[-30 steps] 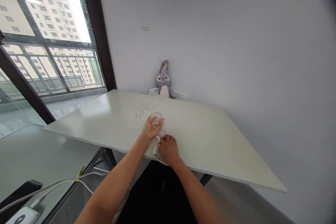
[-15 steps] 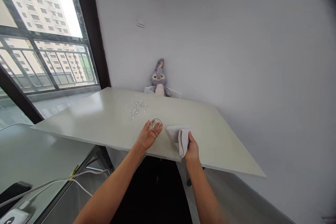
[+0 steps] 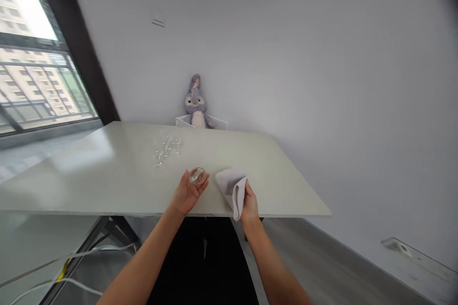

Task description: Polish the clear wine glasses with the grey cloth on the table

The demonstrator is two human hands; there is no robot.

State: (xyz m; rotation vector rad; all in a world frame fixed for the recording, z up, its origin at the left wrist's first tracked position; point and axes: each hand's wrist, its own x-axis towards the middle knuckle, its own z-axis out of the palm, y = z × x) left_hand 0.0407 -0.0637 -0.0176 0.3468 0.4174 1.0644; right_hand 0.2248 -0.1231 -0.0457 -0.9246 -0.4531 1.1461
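Note:
My left hand point(image 3: 188, 194) is turned palm up near the front of the pale table point(image 3: 118, 190). A clear glass point(image 3: 198, 176) rests in its curled fingers, round rim toward me; its lower part is hard to make out. To the right, my right hand point(image 3: 249, 204) is closed around the edge of a folded light grey cloth point(image 3: 229, 185), which spreads leftward over the tabletop. A small gap separates cloth and glass. Farther back on the left stand several clear stemmed glasses point(image 3: 167, 147), overlapping and faint against the table.
A plush toy point(image 3: 196, 105) sits in a white mesh basket point(image 3: 219, 124) behind the far edge, against the wall. White cables point(image 3: 82, 252) run across the lower left. A window point(image 3: 39, 86) fills the upper left, and a socket strip point(image 3: 404, 249) is low on the right wall.
My view has swung right, so the table and toy sit farther left. My hands keep hold of the glass and the cloth; the glass looks slightly more tipped toward me.

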